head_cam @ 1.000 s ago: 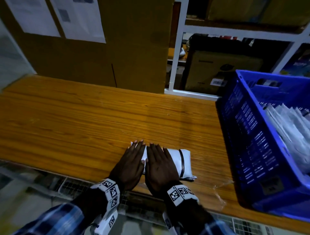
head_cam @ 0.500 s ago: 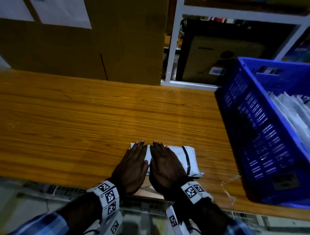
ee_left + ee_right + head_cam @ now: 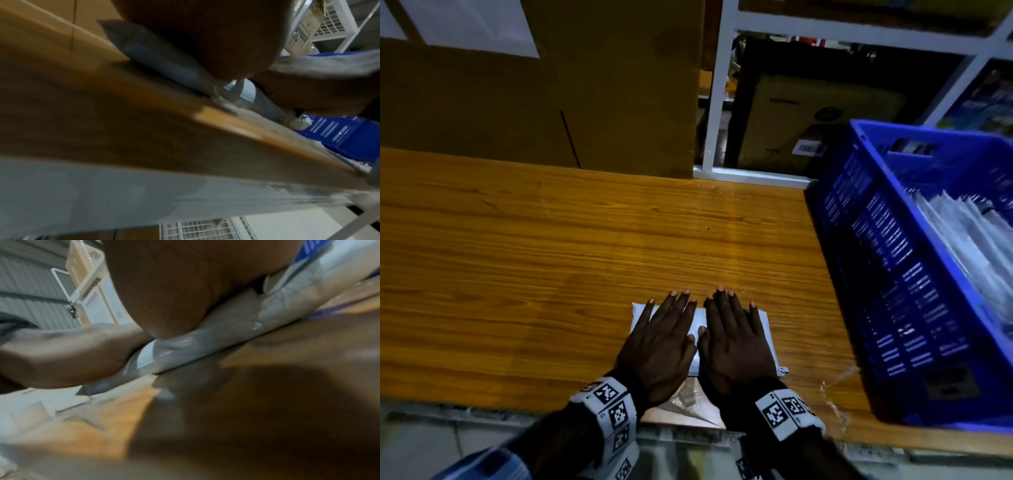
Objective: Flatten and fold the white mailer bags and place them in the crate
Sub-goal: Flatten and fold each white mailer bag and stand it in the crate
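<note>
Both hands lie flat, side by side, on a folded white mailer (image 3: 698, 317) that sits on the wooden table (image 3: 551, 257), close to the table's near edge. The left hand (image 3: 661, 337) covers the mailer's left half, its fingers straight and slightly spread, with the fingertips reaching just past the mailer's far edge onto the wood. The right hand (image 3: 734, 337) covers the right half in the same way, fingers straight and fanned, thumb tucked in beside the left thumb. Neither hand curls round anything; both press down with open palms.

From the left wrist view the heel of the left hand (image 3: 205, 40) bears on the mailer (image 3: 156, 53), which looks grey and thin against the table (image 3: 123, 129). The right wrist view is blurred, but it shows the right palm (image 3: 174, 288) on the mailer (image 3: 185, 350), whose edge bulges a little where it meets the table (image 3: 267, 402).

A small white corner of the mailer sticks out at the near right, just past the right wrist. A scrap of clear film (image 3: 688, 401) lies between the wrists at the table's near edge.

To the right of the mailer, well apart from it, a blue crate (image 3: 893, 274) stands on the table with white bags (image 3: 969, 233) already inside. Beyond the mailer, at the table's far edge, stands a large cardboard box (image 3: 585, 85), and to the box's right a white shelf frame (image 3: 715, 102).
</note>
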